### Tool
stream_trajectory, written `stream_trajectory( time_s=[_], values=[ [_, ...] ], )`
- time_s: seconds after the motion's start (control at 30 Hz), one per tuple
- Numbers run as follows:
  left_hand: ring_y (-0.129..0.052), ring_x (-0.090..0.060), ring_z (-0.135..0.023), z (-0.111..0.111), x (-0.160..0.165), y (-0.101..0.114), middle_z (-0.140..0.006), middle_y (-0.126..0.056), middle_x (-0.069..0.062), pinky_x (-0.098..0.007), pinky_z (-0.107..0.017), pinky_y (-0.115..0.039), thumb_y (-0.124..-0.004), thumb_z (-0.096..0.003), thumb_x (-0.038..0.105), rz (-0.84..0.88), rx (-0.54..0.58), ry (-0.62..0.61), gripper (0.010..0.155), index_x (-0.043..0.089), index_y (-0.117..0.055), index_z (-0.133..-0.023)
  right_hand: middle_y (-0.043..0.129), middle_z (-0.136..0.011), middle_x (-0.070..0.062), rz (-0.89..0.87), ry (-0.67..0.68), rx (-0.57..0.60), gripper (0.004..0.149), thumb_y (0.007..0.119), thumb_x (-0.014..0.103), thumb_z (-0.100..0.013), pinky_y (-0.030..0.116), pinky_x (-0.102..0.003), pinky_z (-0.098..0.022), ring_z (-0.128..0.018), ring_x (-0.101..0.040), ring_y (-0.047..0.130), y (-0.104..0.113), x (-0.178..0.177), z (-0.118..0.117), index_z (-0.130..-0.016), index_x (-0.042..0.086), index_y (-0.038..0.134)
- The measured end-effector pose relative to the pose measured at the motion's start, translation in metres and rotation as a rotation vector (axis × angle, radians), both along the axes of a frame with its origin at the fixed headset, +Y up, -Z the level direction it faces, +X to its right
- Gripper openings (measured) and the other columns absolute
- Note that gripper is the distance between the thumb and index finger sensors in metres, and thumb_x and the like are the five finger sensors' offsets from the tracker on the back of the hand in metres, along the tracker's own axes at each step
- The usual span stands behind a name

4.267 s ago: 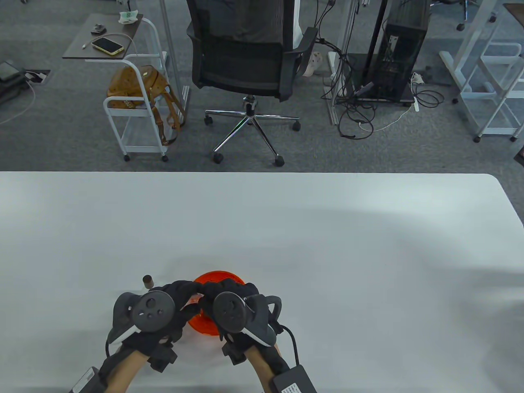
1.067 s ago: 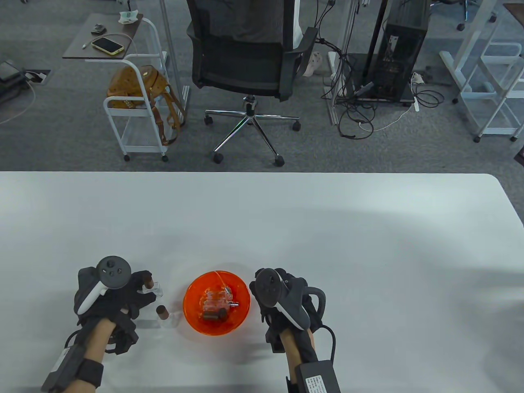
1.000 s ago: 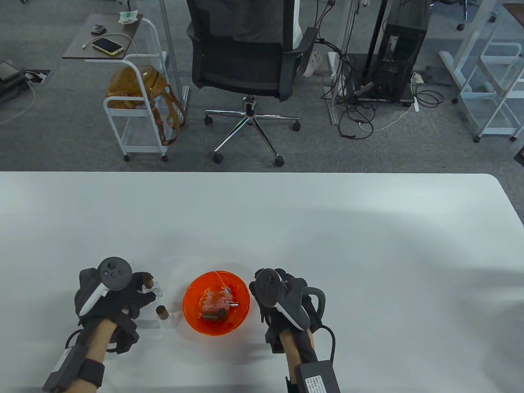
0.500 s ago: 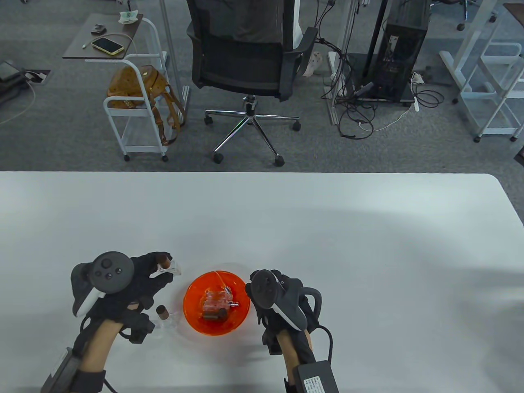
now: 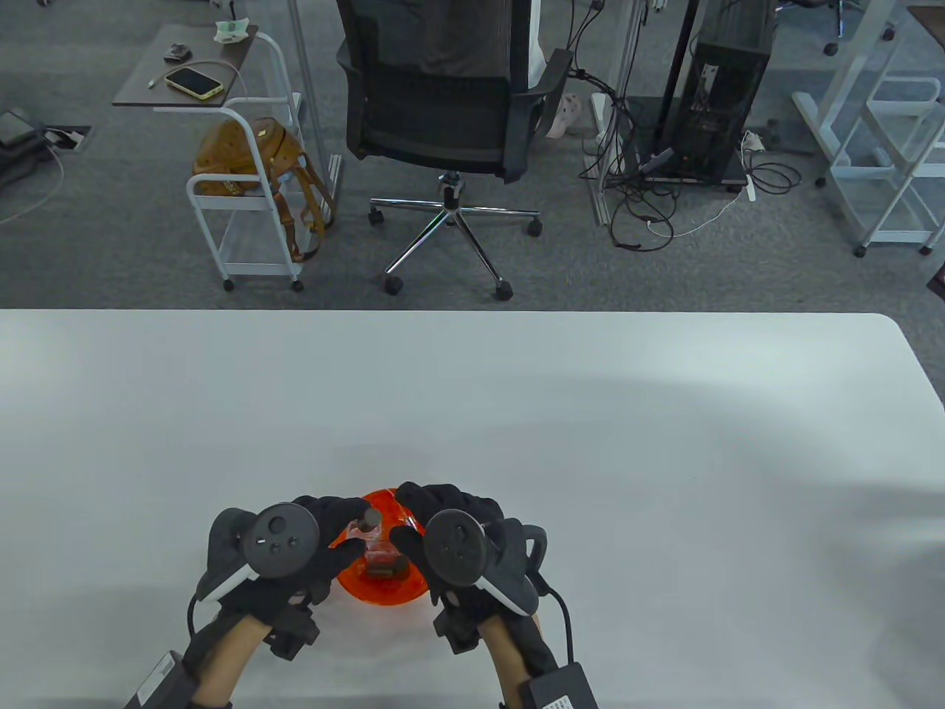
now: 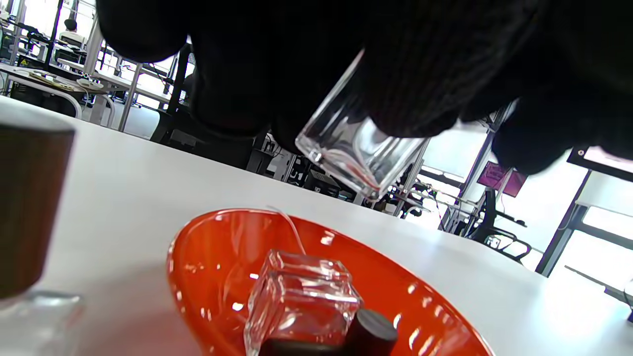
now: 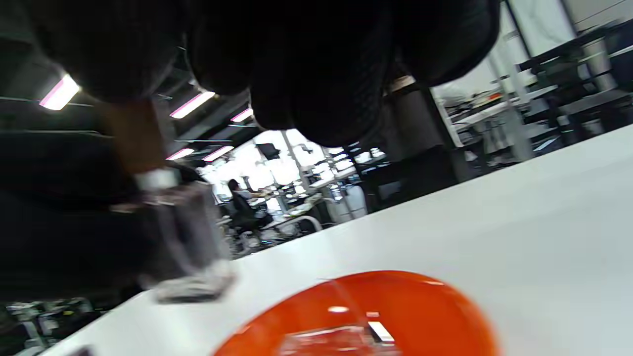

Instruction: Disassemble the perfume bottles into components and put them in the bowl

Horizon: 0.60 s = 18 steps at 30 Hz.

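Observation:
My left hand grips a small clear perfume bottle with a brown cap and holds it tilted above the orange bowl. The left wrist view shows its glass body under my fingers. My right hand hovers right beside the cap, fingers loosely curled, holding nothing that I can see. A clear bottle body and a dark cap lie in the bowl. The held bottle appears blurred in the right wrist view.
Another capped bottle stands on the white table just left of the bowl; my left hand hides it in the table view. An office chair and a small cart stand beyond the table's far edge.
My left hand lifted one capped bottle from the table's left side and carried it right, over the bowl. My right hand moved left from beside the bowl to meet it.

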<state>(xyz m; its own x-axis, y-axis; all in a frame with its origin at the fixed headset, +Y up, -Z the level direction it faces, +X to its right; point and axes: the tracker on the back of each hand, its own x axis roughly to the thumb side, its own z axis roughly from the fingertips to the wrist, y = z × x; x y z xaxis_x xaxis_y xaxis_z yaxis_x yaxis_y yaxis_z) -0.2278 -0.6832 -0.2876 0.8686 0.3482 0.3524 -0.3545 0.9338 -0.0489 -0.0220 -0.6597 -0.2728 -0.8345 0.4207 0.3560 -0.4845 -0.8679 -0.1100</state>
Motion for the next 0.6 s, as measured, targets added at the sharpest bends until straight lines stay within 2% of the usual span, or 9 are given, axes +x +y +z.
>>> stream_trajectory(
  time_s=[0.07,0.23,0.33,0.43,0.53,0.6],
  values=[
    [-0.098,-0.034,-0.079,0.002,0.003,-0.001,-0.089,-0.101,-0.005,-0.059,-0.064,-0.069,-0.091,-0.0413,0.041,-0.019,0.011,-0.01,0.055,0.026,-0.086,-0.094,0.083,-0.094,0.006,0.0,0.024,0.034,0.069,0.082,0.054,-0.032,0.077,-0.051,-0.062,-0.062,-0.01,0.1,0.001,-0.014,0.006,-0.095,0.034,0.066],
    [-0.098,-0.033,-0.079,0.005,0.008,-0.001,-0.089,-0.101,-0.004,-0.058,-0.064,-0.069,-0.091,-0.041,0.041,-0.051,0.02,-0.02,0.055,0.026,-0.086,-0.094,0.093,-0.079,0.008,0.098,-0.015,0.163,0.052,0.085,0.049,-0.033,0.082,-0.047,-0.057,-0.051,-0.004,0.104,0.0,-0.027,0.01,-0.083,0.036,0.078],
    [-0.098,-0.033,-0.079,0.004,0.003,-0.001,-0.089,-0.101,-0.005,-0.059,-0.064,-0.069,-0.091,-0.041,0.041,-0.048,0.013,0.014,0.055,0.025,-0.086,-0.093,0.094,-0.078,0.008,-0.056,-0.031,0.168,0.052,0.084,0.05,-0.033,0.082,-0.047,-0.056,-0.05,-0.006,0.103,0.008,-0.014,0.011,-0.083,0.035,0.079],
    [-0.099,-0.034,-0.079,0.002,-0.006,-0.001,-0.089,-0.101,-0.006,-0.059,-0.064,-0.069,-0.09,-0.0413,0.041,-0.016,0.008,0.052,0.055,0.024,-0.086,-0.093,0.092,-0.079,0.005,-0.104,-0.064,0.131,0.053,0.085,0.048,-0.034,0.081,-0.049,-0.056,-0.049,-0.007,0.102,0.01,-0.004,0.006,-0.085,0.033,0.079],
    [-0.1,-0.034,-0.079,0.002,-0.014,0.0,-0.09,-0.103,-0.006,-0.059,-0.064,-0.07,-0.09,-0.0417,0.041,0.023,0.0,0.074,0.055,0.024,-0.085,-0.094,0.091,-0.083,0.001,0.137,-0.08,-0.015,0.053,0.086,0.043,-0.036,0.08,-0.052,-0.056,-0.051,-0.01,0.101,-0.011,-0.004,-0.005,-0.087,0.03,0.079],
    [-0.1,-0.034,-0.08,0.002,-0.017,0.001,-0.09,-0.103,-0.007,-0.059,-0.064,-0.07,-0.089,-0.0422,0.041,0.029,-0.004,0.087,0.055,0.024,-0.084,-0.094,0.092,-0.083,0.001,0.363,-0.081,-0.053,0.053,0.087,0.042,-0.035,0.081,-0.052,-0.055,-0.05,-0.01,0.102,-0.029,-0.012,-0.01,-0.087,0.029,0.081]
  ],
)
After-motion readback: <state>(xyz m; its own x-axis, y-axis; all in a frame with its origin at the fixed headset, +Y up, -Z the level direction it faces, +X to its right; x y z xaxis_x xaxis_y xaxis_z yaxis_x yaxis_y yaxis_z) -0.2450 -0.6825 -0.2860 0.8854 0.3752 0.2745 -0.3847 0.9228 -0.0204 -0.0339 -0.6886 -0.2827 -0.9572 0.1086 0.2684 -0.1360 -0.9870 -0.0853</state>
